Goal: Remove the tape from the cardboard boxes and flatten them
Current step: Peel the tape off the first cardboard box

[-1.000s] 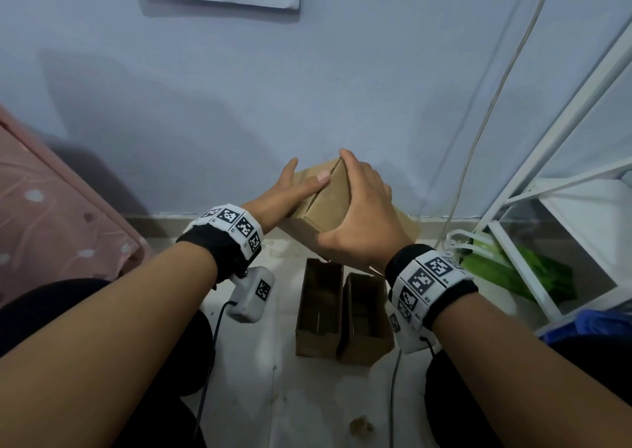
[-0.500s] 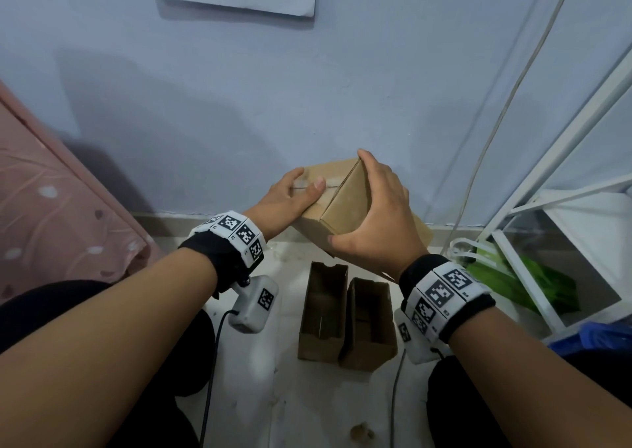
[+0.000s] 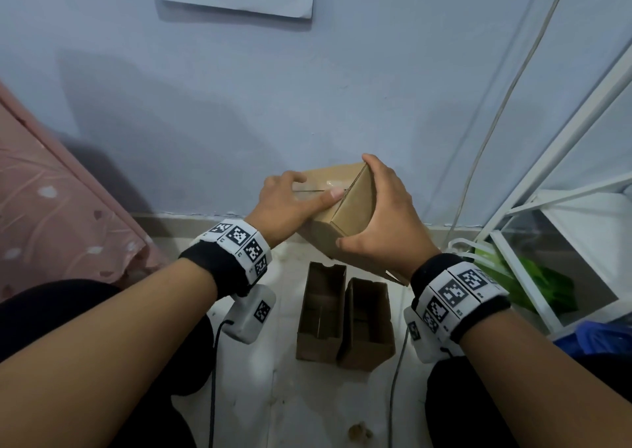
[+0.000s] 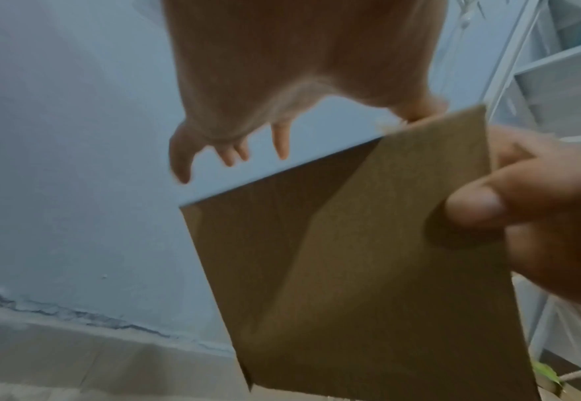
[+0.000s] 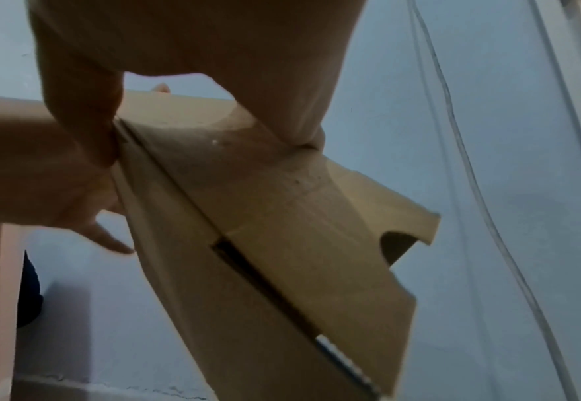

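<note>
I am holding a closed cardboard box point(image 3: 354, 213) up in front of me, above the floor point(image 3: 273, 396) and near the blue wall point(image 3: 239, 112). My right hand point(image 3: 383, 218) is gripping its near end, thumb curled onto the lower edge and fingers wrapped over the top corner. My left hand point(image 3: 290, 204) is lying across the upper face, where a strip of clear tape point(image 3: 333, 184) is running along the seam; my thumb is pressing flat by that seam, and the other fingers are hanging loosely apart over the far side, as the left wrist view is showing. From the right wrist view, the underside of the box is showing a slit between its bottom flaps and a notched flap sticking out. Below my hands, two open cardboard boxes point(image 3: 345, 317) are sitting side by side on the floor, touching. A white rack point(image 3: 547, 187) is standing to my right with something green point(image 3: 533, 280) under it, and pink fabric point(image 3: 51, 208) is lying to my left.
</note>
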Demonstrator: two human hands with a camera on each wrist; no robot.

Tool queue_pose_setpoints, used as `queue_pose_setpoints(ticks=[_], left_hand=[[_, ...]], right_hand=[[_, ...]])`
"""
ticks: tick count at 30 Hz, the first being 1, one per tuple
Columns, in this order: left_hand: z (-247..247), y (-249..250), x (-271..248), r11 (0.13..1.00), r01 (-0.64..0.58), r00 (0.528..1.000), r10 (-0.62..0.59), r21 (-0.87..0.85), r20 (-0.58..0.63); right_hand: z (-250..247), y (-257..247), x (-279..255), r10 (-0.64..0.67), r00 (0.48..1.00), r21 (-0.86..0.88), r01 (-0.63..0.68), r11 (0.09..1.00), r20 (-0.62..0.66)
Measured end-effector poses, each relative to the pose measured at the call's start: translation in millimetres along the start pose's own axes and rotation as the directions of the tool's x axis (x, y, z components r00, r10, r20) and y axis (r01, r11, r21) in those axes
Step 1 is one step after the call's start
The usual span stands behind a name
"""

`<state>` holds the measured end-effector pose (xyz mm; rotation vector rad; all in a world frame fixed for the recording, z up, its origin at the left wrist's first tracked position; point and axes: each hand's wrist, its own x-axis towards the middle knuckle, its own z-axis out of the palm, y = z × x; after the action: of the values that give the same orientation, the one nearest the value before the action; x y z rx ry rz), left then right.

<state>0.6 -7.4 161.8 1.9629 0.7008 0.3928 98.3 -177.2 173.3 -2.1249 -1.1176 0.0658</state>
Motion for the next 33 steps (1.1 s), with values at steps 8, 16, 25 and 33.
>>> queue_pose_setpoints(ticks=[8, 16, 25, 33], left_hand=[[4, 10, -7, 0.968, 0.025, 0.988, 0.014, -0.251, 0.151], [10, 12, -7, 0.928, 0.074, 0.985, -0.011, -0.366, 0.171], [13, 8, -4, 0.944, 0.088, 0.981, -0.026, -0.319, 0.192], [12, 12, -4, 0.922, 0.128, 0.971, -0.042, -0.366, 0.235]], right_hand=[[6, 16, 4, -0.051, 0.999, -0.205, 0.046, 0.978, -0.017], [11, 16, 0, -0.073, 0.997, -0.296, 0.068, 0.953, -0.005], [17, 21, -1, -0.075, 0.997, -0.396, 0.076, 0.915, 0.019], [17, 23, 4, -0.151, 0.988, -0.503, 0.138, 0.853, 0.015]])
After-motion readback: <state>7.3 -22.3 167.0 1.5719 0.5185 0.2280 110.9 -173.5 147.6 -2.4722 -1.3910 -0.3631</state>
